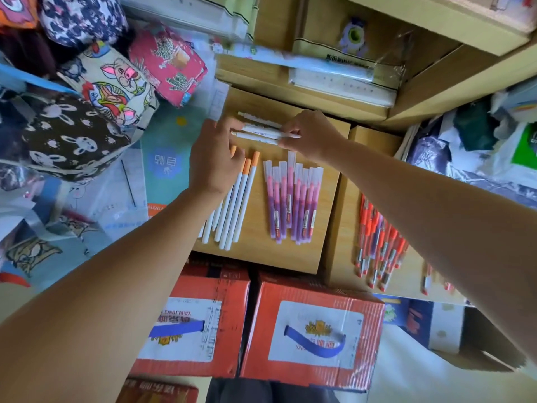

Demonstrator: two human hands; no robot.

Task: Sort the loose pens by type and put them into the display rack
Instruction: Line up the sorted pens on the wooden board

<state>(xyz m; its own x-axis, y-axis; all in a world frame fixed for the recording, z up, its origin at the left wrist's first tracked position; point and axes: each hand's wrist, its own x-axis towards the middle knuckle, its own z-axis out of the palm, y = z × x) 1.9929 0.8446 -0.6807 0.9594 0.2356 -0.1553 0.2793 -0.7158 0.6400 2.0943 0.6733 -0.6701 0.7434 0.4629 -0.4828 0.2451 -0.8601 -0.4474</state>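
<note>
White pens point(261, 131): bundle held crosswise over far end of desk point(261, 257) | left hand point(216, 158): fingers curled on left end | right hand point(312, 135): pinching right end | orange-capped pens point(239, 199), pink-purple pens point(290, 199): lying side by side on desk

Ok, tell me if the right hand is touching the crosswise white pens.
Touching: the head view shows the right hand pinching the crosswise white pens at one end.
</note>
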